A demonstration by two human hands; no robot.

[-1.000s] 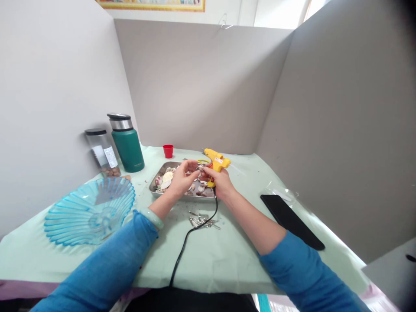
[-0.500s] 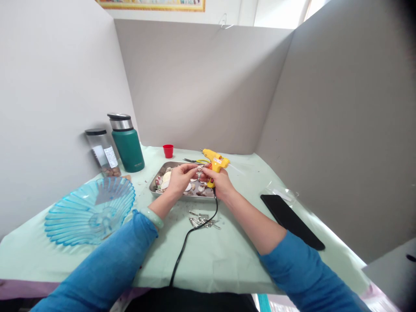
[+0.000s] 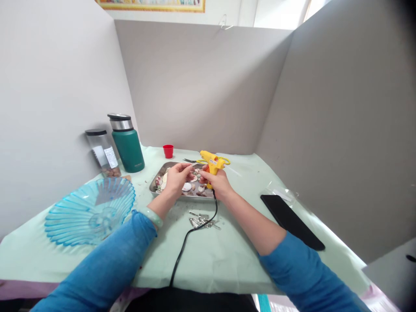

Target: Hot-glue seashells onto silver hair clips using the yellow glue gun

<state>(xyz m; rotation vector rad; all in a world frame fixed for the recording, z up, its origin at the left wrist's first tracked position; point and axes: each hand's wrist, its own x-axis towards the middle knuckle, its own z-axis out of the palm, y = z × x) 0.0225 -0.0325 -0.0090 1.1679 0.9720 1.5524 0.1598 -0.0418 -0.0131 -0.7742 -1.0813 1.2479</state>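
Observation:
My right hand point(image 3: 221, 184) is closed around the handle of a yellow glue gun point(image 3: 214, 163), its nozzle pointing left and a clear glue stick point(image 3: 233, 170) sticking out at the back. The gun's black cord point(image 3: 187, 236) runs down toward the table's front edge. My left hand point(image 3: 176, 178) is pinched closed, with a small pale bit point(image 3: 194, 164) at its fingertips, too small to name. Both hands are above a metal tray point(image 3: 199, 198) of seashells point(image 3: 186, 186), their fingertips a little apart. Several small metal clips point(image 3: 202, 222) lie in front of the tray.
At the left are a blue scalloped glass dish point(image 3: 69, 216), a green bottle point(image 3: 128, 149) and a lidded clear jar point(image 3: 102, 151). A red cup point(image 3: 168, 151) and yellow-handled scissors point(image 3: 224, 160) sit behind the tray. A black flat object point(image 3: 289, 221) lies right, beside plastic wrapping point(image 3: 282, 193). Grey panels surround the table.
My hands have moved slightly apart; a small shell seen between their fingertips no longer shows clearly. The glue gun has shifted a little left and down, uncovering the scissors' yellow handles.

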